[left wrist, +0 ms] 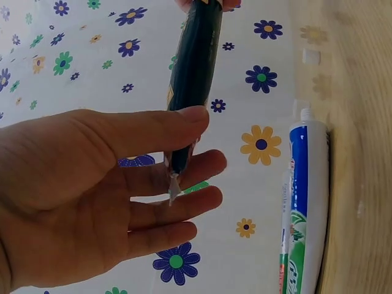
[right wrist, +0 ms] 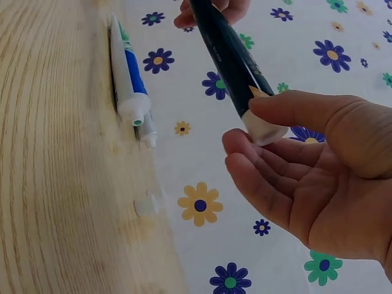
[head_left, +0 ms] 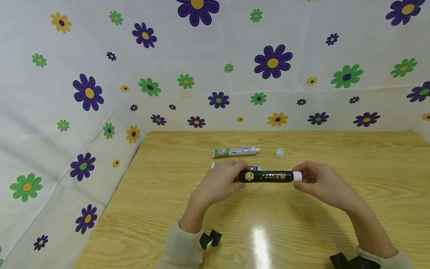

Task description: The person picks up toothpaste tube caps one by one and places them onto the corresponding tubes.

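Observation:
A black tube [head_left: 268,176] with gold lettering is held level above the table between both hands. My left hand [head_left: 221,183] pinches its flat crimped end between thumb and fingers; in the left wrist view the other fingers [left wrist: 196,205] extend past that end. At the other end, my right hand [head_left: 324,185] grips the white cap [right wrist: 264,127] with thumb and fingertips. Beyond the hands lies a green-and-white toothpaste tube [head_left: 236,151], its nozzle bare. A blue, white and green toothpaste tube [left wrist: 309,184] lies nearer, mostly hidden behind my left hand in the head view.
A small white cap [head_left: 280,152] sits on the wooden table [head_left: 151,209], right of the farther toothpaste tube. A flower-patterned cloth [head_left: 215,82] hangs along the back and left of the table.

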The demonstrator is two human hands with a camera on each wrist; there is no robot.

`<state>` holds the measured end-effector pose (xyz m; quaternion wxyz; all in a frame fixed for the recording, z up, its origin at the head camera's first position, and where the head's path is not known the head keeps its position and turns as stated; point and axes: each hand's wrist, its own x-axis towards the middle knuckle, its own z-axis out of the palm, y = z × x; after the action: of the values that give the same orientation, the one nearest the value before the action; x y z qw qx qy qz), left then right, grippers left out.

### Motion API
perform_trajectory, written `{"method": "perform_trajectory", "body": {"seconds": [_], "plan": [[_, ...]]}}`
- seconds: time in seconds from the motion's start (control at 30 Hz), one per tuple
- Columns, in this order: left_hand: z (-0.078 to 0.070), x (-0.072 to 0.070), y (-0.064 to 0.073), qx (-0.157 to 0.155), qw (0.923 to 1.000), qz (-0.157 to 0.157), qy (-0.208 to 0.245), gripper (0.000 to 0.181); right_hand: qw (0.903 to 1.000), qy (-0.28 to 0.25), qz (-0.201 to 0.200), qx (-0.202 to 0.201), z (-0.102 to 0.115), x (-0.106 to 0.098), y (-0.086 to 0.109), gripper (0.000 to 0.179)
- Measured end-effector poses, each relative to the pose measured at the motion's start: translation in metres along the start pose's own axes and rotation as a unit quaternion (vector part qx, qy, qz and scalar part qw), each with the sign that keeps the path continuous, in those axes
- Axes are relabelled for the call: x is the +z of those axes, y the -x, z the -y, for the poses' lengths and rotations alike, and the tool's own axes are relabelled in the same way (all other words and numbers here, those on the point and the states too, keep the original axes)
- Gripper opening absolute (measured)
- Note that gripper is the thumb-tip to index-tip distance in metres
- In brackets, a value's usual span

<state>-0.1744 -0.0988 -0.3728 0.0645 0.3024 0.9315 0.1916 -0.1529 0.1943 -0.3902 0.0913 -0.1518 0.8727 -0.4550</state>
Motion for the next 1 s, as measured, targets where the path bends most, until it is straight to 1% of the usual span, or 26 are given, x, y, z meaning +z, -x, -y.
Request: {"method": "perform_trajectory", "body": {"seconds": [0.1, 0.3, 0.47, 0.57, 0.77, 0.9, 1.0], "plan": [[0.001, 0.002, -0.002, 0.011, 0.9995, 0.011, -0.027, 0.040, 0.9996, 0.024, 0.017, -0.004, -0.002, 0.001, -0.001, 0.029], [0.003, 0.007, -0.005, 0.009, 0.9987, 0.032, -0.039, 0.038, 0.9977, 0.061, 0.026, -0.015, -0.005, 0.003, -0.003, 0.030], [0.004, 0.011, -0.008, 0.008, 0.9971, 0.052, -0.055, 0.035, 0.9974, 0.064, 0.030, -0.012, -0.009, 0.005, -0.004, 0.028], [0.004, 0.013, -0.009, 0.000, 0.9962, 0.063, -0.060, 0.034, 0.9971, 0.065, 0.035, -0.015, -0.012, 0.006, -0.005, 0.027], [0.009, 0.019, -0.013, -0.006, 0.9940, 0.075, -0.080, 0.038, 0.9959, 0.072, 0.054, -0.015, -0.016, 0.008, -0.009, 0.025], [0.012, 0.024, -0.014, -0.009, 0.9920, 0.083, -0.095, 0.039, 0.9943, 0.074, 0.072, -0.028, -0.020, 0.011, -0.010, 0.023], [0.013, 0.025, -0.015, -0.007, 0.9902, 0.099, -0.098, 0.038, 0.9917, 0.081, 0.089, -0.046, -0.024, 0.014, -0.011, 0.023]]}}
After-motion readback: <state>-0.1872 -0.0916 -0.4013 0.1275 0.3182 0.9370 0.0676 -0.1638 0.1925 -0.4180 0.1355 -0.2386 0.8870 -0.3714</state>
